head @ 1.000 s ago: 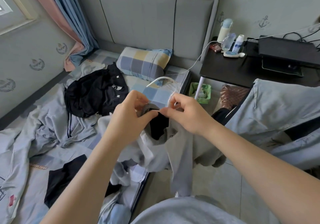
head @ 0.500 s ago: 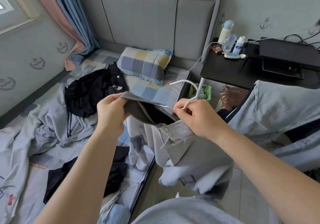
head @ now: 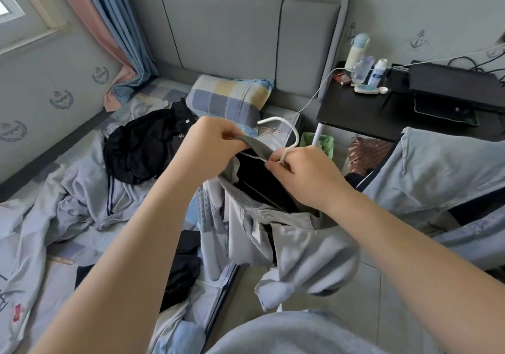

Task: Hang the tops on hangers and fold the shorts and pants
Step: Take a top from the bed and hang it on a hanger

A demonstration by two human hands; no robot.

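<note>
Left hand [head: 211, 145] pinches the ribbed collar of the grey top [head: 300, 241]. Right hand [head: 306, 174] is clenched round the neck of the white hanger [head: 285, 128], hook up, one arm running into the collar opening. Top hangs from both hands just off the bed's [head: 114, 247] right edge, and a black garment [head: 144, 148] lies heaped near the pillow [head: 226, 99] at the head end.

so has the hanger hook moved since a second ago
Yes. The hanger hook has shifted right, away from the pillow and toward the green bin.
</note>
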